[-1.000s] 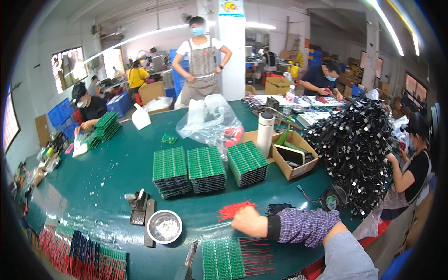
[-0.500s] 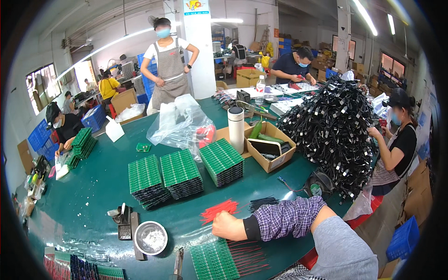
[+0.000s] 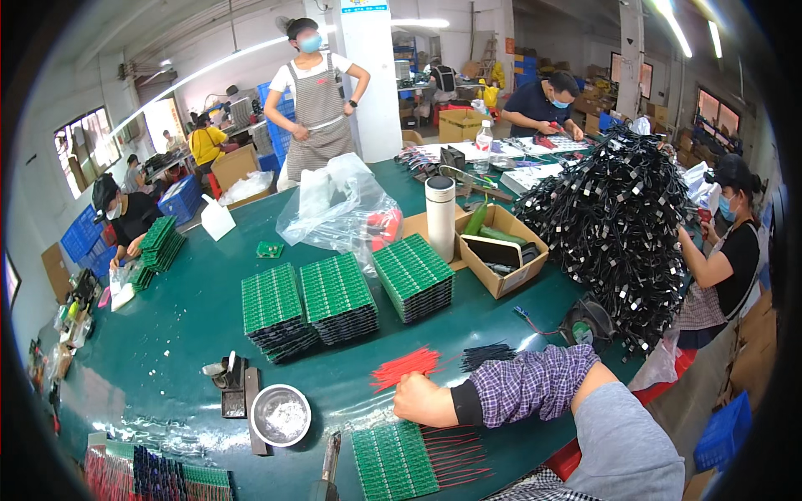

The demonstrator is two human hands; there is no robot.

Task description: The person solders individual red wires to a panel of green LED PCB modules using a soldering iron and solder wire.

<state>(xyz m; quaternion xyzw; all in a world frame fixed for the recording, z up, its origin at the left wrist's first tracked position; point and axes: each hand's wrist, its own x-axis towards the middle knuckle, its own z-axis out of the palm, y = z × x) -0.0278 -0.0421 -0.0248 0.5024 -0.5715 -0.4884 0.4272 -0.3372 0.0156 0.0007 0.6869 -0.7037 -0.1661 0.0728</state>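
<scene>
My right hand (image 3: 424, 401) is closed in a fist at the near edge of a bundle of red wires (image 3: 407, 367); its fingertips are hidden, so what they hold does not show. A checked sleeve (image 3: 535, 386) covers that forearm. Just below the hand lies a green circuit board panel (image 3: 393, 461), with a row of red wires (image 3: 455, 457) running out from its right side. A bundle of black wires (image 3: 488, 356) lies beyond the wrist. My left hand is out of view.
Three stacks of green circuit boards (image 3: 342, 288) stand mid-table. A metal bowl (image 3: 281, 415) with whitish material sits left of a metal tool (image 3: 331, 459). Farther right are a carton (image 3: 505, 280), a thermos (image 3: 440, 219) and a heap of black cables (image 3: 601, 242). Several people surround the table.
The view has shifted slightly, so the scene sits farther right in the picture. My right hand stays closed beside the red wires. The standing person in the apron has turned their head.
</scene>
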